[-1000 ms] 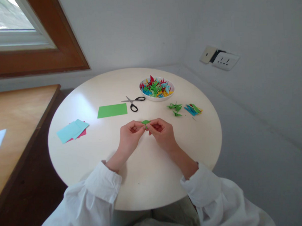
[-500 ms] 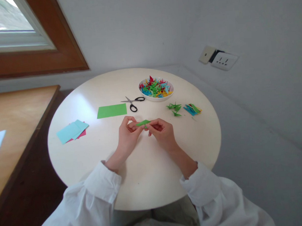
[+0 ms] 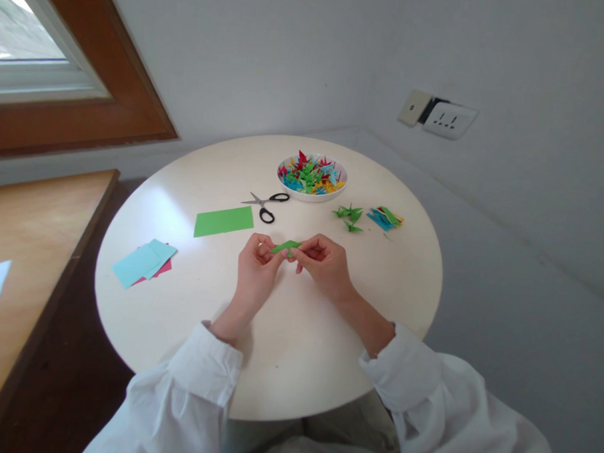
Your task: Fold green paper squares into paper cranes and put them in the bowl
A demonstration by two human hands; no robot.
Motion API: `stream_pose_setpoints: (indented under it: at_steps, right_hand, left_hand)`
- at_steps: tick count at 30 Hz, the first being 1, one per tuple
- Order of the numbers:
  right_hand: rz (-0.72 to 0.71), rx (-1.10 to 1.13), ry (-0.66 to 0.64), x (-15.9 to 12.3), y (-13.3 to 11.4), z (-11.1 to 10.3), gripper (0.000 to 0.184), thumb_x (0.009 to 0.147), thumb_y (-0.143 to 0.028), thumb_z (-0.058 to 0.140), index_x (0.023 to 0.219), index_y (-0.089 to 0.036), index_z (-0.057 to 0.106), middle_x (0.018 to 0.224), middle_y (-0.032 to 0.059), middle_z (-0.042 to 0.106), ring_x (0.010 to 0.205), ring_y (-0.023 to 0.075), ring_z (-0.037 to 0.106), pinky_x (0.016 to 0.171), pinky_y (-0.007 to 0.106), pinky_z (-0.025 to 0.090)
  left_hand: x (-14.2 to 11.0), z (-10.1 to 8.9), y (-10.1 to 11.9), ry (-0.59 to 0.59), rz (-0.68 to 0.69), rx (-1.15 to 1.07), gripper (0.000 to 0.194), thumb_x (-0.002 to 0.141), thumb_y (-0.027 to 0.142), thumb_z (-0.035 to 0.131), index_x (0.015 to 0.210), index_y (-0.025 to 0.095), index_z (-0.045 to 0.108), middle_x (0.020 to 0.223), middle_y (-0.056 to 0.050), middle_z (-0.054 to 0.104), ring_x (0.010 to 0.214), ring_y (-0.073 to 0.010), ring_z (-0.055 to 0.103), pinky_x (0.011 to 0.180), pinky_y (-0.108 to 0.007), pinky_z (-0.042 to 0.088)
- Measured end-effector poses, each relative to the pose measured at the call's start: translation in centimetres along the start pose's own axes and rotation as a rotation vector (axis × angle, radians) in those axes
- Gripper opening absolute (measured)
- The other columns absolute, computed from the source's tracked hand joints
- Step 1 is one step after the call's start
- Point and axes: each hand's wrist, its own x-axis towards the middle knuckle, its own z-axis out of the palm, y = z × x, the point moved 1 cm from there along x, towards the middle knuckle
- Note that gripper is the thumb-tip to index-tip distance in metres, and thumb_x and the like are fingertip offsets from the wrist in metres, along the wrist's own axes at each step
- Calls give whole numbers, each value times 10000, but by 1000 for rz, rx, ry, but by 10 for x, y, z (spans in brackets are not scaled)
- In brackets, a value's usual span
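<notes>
- My left hand point(image 3: 256, 265) and right hand point(image 3: 326, 265) pinch folded green paper point(image 3: 289, 245).
- Bowl point(image 3: 315, 198) of paper birds point(image 3: 310, 176) near the far edge of the table point(image 3: 307, 346).

Plain, bright colours on your white table point(image 3: 308, 360)
Your folded paper point(image 3: 286, 246) is solid green, matching the flat sheet point(image 3: 224, 221) at left and the cranes point(image 3: 352, 215) at right. Your sleeves point(image 3: 413, 368) are white. Far off, your white bowl point(image 3: 313, 198) holds red, yellow, green and blue pieces point(image 3: 310, 179); your scissors point(image 3: 263, 202) are black and grey. At right you have blue, green and yellow strips point(image 3: 380, 218); at left, pale-blue sheets point(image 3: 136, 264) with pinkish-red paper point(image 3: 165, 267).
</notes>
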Motion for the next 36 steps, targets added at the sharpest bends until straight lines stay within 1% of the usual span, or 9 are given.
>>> stream_pose_setpoints:
  at_steps: [5, 12, 17, 20, 24, 26, 28, 32, 36]
  right_hand:
    - [11, 72, 5, 2, 4, 0, 311, 592, -329, 741, 681, -191, 477, 564, -54, 584, 546, 131, 626, 451, 237, 521]
    - [33, 99, -40, 4, 5, -2, 303, 627, -367, 712, 732, -187, 492, 619, -45, 613, 564, 129, 642, 496, 261, 560]
    - [52, 97, -46, 5, 6, -3, 339, 612, -388, 721, 739, -194, 474, 619, -45, 628, 556, 136, 649, 494, 268, 565]
    - [65, 104, -28, 6, 6, -3, 354, 594, -380, 734, 735, -198, 465, 598, -49, 629, 546, 144, 652, 467, 259, 555]
    - [93, 90, 22, 8, 5, -5, 356, 586, -373, 733, 730, -203, 456, 588, -51, 630, 551, 147, 652, 458, 253, 542]
    - [94, 87, 61, 8, 5, -5, 353, 585, -366, 730, 739, -203, 458, 575, -51, 629, 538, 143, 645, 441, 239, 524]
    - [92, 76, 82, 8, 4, -5, 351, 584, -353, 727, 765, -200, 468, 559, -50, 630, 516, 138, 637, 409, 217, 491]
    - [107, 35, 35, 8, 4, -4, 360, 589, -335, 714, 823, -195, 478, 567, -40, 645, 522, 143, 645, 370, 179, 425]
    - [140, -41, -65, 4, 6, -1, 350, 607, -369, 696, 824, -195, 483, 569, -29, 648, 523, 150, 647, 371, 175, 406]
  left_hand:
    - [1, -1, -3, 16, 7, 0, 325, 615, 234, 704, 739, 196, 406, 566, 58, 598, 556, -117, 619, 483, -183, 407]
    - [1, -2, -3, 30, -40, 9, 296, 612, 222, 695, 724, 190, 424, 527, 56, 587, 507, -102, 582, 467, -175, 372]
    - [2, -4, -4, 13, -56, 18, 314, 599, 231, 709, 715, 190, 419, 516, 61, 569, 517, -109, 586, 480, -182, 381]
    - [3, -5, -5, 8, -76, -39, 339, 594, 245, 722, 743, 191, 423, 557, 42, 617, 566, -132, 620, 534, -208, 421]
    - [1, -2, -6, 2, -150, -127, 340, 574, 265, 745, 808, 160, 523, 644, -9, 667, 655, -161, 645, 628, -264, 464]
    - [0, 0, -7, -35, -193, -113, 275, 576, 271, 744, 743, 131, 578, 663, -34, 667, 666, -161, 635, 640, -270, 464]
    - [-1, 1, -7, -53, -209, -85, 209, 594, 269, 730, 650, 114, 602, 671, -52, 664, 662, -155, 620, 634, -268, 460]
    - [1, 2, -6, -23, -182, -109, 168, 614, 255, 708, 599, 113, 619, 651, -48, 648, 653, -147, 599, 646, -273, 461]
    - [2, 1, -5, -10, -186, -170, 172, 608, 267, 697, 619, 116, 618, 615, -24, 616, 594, -119, 564, 610, -258, 460]
